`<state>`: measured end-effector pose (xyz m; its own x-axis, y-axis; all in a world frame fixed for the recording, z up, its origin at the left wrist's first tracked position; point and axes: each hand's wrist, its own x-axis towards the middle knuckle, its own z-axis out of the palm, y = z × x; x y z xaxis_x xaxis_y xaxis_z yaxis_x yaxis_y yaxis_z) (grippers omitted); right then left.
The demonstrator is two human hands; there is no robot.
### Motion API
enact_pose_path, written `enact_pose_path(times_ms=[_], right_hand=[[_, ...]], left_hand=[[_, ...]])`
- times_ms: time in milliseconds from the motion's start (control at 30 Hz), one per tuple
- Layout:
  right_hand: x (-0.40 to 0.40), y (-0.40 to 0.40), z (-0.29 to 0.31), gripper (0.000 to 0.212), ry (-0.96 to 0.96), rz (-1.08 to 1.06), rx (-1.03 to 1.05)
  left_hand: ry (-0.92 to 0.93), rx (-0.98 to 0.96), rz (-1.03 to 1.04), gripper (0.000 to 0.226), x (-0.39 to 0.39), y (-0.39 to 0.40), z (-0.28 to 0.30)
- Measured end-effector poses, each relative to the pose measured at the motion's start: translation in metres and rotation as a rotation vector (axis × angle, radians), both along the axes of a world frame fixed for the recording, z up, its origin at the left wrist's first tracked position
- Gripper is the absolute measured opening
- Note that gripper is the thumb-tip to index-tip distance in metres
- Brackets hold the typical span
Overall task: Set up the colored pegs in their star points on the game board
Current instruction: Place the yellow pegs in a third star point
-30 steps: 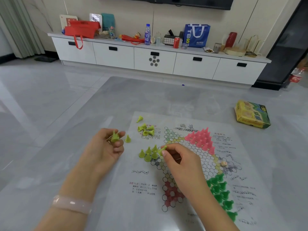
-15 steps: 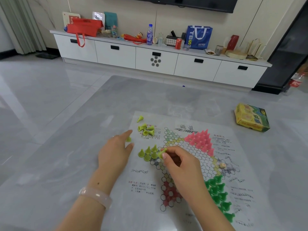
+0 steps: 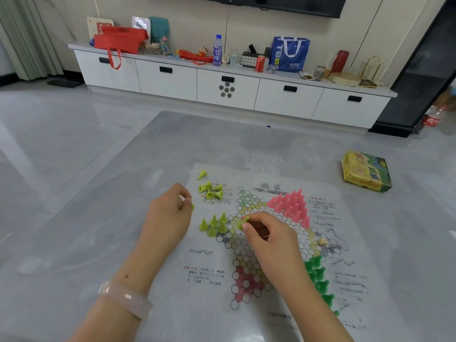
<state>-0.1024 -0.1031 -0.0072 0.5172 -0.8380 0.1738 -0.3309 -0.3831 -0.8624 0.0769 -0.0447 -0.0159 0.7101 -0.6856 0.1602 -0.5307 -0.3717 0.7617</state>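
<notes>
Pegs on a paper board [image 3: 271, 304] lying flat on the grey tabletop [image 3: 98, 218]. Five lime pegs [image 3: 213, 224] stand upright in the left star point; loose lime pile [image 3: 211, 190] lies tipped over near the board's upper-left corner, one more single lime peg [image 3: 201, 174] just beyond it. Pink pegs [image 3: 292, 206] fill the upper-right point, dark green pegs [image 3: 319, 280] fill the lower-right point, partly hidden by the right forearm. Right hand [image 3: 269, 239] over the board centre, thumb and index fingers clamped on one lime peg [image 3: 242, 222], tilted, just right of the standing lime group. Left hand [image 3: 170, 218] at the board's left edge, fingers curled together around a lime peg [image 3: 193, 207], only a sliver visible. Pale bangle [image 3: 125, 298] on left wrist. Small die [image 3: 322, 241] on the board right of centre. Yellow-green box [image 3: 366, 171] on tabletop, well apart to the right.
</notes>
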Motion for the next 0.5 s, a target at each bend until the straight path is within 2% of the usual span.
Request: enact_pose_path(times_ms=[267, 500], right_hand=[[0.021, 0.003, -0.019, 0.01, 0.278, 0.035, -0.253], [0.029, 0.004, -0.025, 0.011, 0.354, 0.028, -0.337]], left_hand=[[0.082, -0.059, -0.039, 0.019, 0.008, 0.011, 0.004], [0.095, -0.077, 0.001, 0.015, 0.014, 0.018, 0.012]])
